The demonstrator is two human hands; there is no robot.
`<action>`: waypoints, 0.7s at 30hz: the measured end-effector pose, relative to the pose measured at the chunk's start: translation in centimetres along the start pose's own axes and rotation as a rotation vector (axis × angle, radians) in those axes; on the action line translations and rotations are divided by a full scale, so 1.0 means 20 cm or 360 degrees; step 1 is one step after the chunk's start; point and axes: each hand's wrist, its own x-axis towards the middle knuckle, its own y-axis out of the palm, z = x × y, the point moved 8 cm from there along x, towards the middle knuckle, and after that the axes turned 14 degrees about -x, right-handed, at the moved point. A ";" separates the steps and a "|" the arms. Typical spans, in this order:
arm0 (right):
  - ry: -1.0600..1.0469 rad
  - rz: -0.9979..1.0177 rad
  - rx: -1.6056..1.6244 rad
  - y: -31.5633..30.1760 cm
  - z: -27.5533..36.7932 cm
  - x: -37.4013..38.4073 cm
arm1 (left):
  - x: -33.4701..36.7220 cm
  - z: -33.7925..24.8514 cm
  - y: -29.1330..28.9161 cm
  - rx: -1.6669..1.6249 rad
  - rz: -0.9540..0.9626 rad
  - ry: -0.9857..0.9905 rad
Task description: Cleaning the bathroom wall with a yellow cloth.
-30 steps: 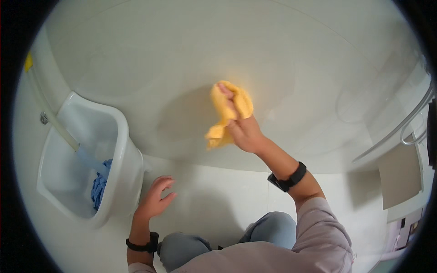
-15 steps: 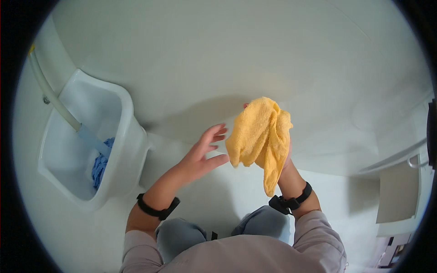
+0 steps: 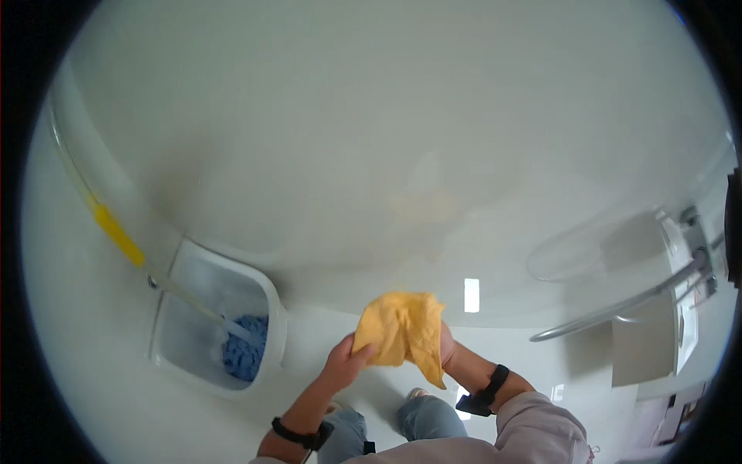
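A yellow cloth [image 3: 398, 329] hangs between my two hands in front of my legs, with folds running down it and a corner dangling at the lower right. My left hand [image 3: 346, 362] pinches its left edge, thumb on top. At the right side of the cloth is my right hand [image 3: 447, 342], closed on it; most of those fingers are hidden behind the fabric. Both wrists wear black bands.
To the left, a white mop sink [image 3: 166, 325] holds a mop with a blue head [image 3: 246, 352] and a yellow-gripped handle [image 3: 117, 234] leaning on the wall. A metal ring rail [image 3: 610, 313] and a white cabinet [image 3: 645, 348] are at the right.
My left hand has gone from open beside the cloth to gripping its left edge. The cloth now appears lower and more spread. The view has shifted, showing more wall.
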 end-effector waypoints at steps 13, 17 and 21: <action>0.0132 -0.0090 -0.0460 0.89 0.01 -1.06 | -0.95 -0.51 0.34 0.0229 0.0001 -0.0214; -0.0142 -0.0348 -0.1053 0.89 0.09 -1.36 | -1.02 -0.69 0.64 0.0240 0.0246 -0.0114; -0.0157 -0.0470 -0.0756 0.79 0.11 -1.64 | -0.98 -0.53 0.90 0.0312 0.0487 0.0004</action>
